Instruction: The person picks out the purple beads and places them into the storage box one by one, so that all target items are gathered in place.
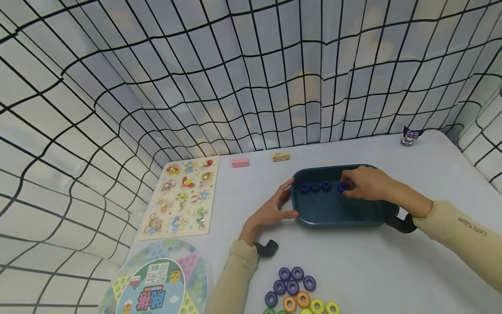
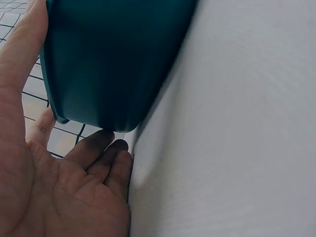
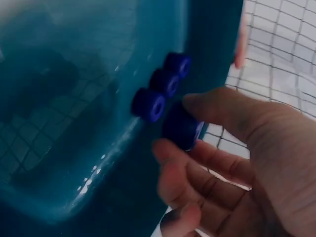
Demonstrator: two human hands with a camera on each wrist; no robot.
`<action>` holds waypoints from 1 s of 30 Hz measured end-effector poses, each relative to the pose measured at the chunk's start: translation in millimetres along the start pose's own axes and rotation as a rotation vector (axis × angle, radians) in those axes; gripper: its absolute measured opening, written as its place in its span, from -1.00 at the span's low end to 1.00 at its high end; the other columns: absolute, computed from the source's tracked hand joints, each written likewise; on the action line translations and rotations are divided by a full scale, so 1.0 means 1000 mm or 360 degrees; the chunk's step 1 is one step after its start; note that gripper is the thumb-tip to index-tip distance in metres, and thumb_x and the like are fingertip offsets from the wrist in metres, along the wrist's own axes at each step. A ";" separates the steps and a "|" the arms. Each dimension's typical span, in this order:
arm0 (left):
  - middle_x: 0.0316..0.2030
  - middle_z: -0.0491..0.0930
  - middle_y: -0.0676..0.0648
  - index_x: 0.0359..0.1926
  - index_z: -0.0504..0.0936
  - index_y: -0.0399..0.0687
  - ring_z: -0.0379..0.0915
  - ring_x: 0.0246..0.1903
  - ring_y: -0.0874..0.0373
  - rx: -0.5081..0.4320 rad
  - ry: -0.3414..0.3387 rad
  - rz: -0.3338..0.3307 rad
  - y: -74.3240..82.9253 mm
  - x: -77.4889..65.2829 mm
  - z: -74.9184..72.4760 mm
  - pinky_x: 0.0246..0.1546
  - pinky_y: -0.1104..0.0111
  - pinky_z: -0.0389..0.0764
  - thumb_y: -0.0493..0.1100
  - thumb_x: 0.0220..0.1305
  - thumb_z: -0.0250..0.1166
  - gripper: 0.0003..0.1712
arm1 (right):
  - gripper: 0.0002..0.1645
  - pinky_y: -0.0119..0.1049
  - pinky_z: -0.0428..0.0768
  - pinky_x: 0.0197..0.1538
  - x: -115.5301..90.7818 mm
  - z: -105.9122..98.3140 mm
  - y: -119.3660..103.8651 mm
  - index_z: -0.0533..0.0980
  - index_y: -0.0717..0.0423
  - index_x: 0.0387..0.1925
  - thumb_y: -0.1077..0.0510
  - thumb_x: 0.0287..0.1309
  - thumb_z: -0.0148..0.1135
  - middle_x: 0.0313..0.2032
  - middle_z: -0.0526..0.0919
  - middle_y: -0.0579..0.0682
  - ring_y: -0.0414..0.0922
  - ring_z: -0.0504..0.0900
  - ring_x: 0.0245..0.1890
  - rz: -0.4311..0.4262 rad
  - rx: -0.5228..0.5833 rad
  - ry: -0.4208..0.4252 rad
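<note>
A dark teal tray (image 1: pixel 337 213) lies on the white table. My left hand (image 1: pixel 272 213) spans its left end, with extended thumb and fingers touching the rim and wall. In the left wrist view a gap separates the palm from the tray wall (image 2: pixel 113 64). My right hand (image 1: pixel 368 183) reaches over the tray and pinches a dark blue ring (image 3: pixel 181 126) between thumb and fingertips. Beside that ring, three more blue rings (image 1: pixel 315 187) form a row along the tray's far side. Whether the held ring touches the tray floor, I cannot tell.
In front lie several loose purple rings (image 1: pixel 292 287), orange rings (image 1: pixel 303 299) and yellow rings (image 1: pixel 332 308). A sticker-like picture board (image 1: pixel 180 198) and a round game box (image 1: pixel 157 283) are at left. Behind are a pink block (image 1: pixel 240 162), a yellowish block (image 1: pixel 280 157), a figurine (image 1: pixel 409 137) and black netting.
</note>
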State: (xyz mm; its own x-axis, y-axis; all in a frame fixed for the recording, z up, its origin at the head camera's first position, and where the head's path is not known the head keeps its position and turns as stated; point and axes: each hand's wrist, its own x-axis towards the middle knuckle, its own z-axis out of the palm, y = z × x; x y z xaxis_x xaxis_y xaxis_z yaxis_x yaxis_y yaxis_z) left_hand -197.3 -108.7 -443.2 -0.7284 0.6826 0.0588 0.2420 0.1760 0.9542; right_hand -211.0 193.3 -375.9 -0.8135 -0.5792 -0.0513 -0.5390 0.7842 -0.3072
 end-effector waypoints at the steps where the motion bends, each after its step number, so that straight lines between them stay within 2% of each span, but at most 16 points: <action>1: 0.38 -0.17 -0.09 0.40 -0.19 0.05 -0.18 0.33 0.04 0.0002 -0.0005 -0.0001 0.000 0.000 0.000 0.28 0.13 -0.05 -0.05 0.07 0.33 0.05 | -0.61 -0.36 0.40 -0.60 0.003 0.000 0.002 0.51 0.19 -0.19 0.05 -0.04 0.30 -0.59 0.46 -0.20 -0.28 0.38 -0.64 0.0027 -0.0003 -0.0031; 7: 0.38 -0.19 -0.12 0.40 -0.20 0.05 -0.20 0.33 0.03 0.0020 -0.0019 -0.0004 0.002 0.001 -0.001 0.28 0.12 -0.06 -0.12 0.09 0.32 0.04 | -0.62 -0.25 0.46 -0.57 0.020 0.001 0.007 0.53 0.20 -0.22 0.07 -0.09 0.32 -0.52 0.53 -0.09 -0.18 0.46 -0.56 0.0161 -0.0080 -0.0149; 13: 0.38 -0.18 -0.15 0.40 -0.18 0.03 -0.18 0.33 0.02 0.0003 -0.0003 0.0004 0.002 0.000 0.000 0.28 0.10 -0.05 0.02 0.06 0.33 0.06 | -0.64 -0.19 0.52 -0.53 0.032 0.005 0.008 0.52 0.24 -0.25 0.12 -0.10 0.35 -0.47 0.56 -0.01 -0.15 0.49 -0.54 0.0173 -0.0160 -0.0201; 24: 0.38 -0.17 -0.12 0.40 -0.18 0.04 -0.18 0.33 0.02 0.0015 0.0002 0.0000 0.001 0.000 0.000 0.28 0.13 -0.05 0.00 0.06 0.33 0.06 | -0.73 -0.19 0.53 -0.55 0.039 0.014 0.012 0.54 0.21 -0.33 0.22 -0.15 0.37 -0.44 0.58 0.02 -0.14 0.50 -0.55 0.0141 -0.0143 -0.0118; 30: 0.38 -0.19 -0.08 0.40 -0.20 0.06 -0.20 0.33 0.03 0.0012 -0.0023 -0.0004 0.001 0.000 -0.001 0.29 0.14 -0.06 -0.08 0.08 0.32 0.04 | -0.76 -0.19 0.52 -0.57 0.040 0.012 0.010 0.56 0.21 -0.33 0.24 -0.14 0.35 -0.42 0.59 0.05 -0.14 0.49 -0.56 0.0175 -0.0151 -0.0076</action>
State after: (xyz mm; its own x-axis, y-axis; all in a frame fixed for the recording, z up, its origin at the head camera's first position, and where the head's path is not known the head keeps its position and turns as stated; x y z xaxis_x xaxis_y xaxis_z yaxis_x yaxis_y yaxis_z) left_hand -197.6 -108.8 -441.6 -0.7198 0.6922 0.0522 0.2451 0.1832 0.9520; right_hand -246.1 175.7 -392.3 -0.8588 -0.4968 -0.1256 -0.4673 0.8598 -0.2059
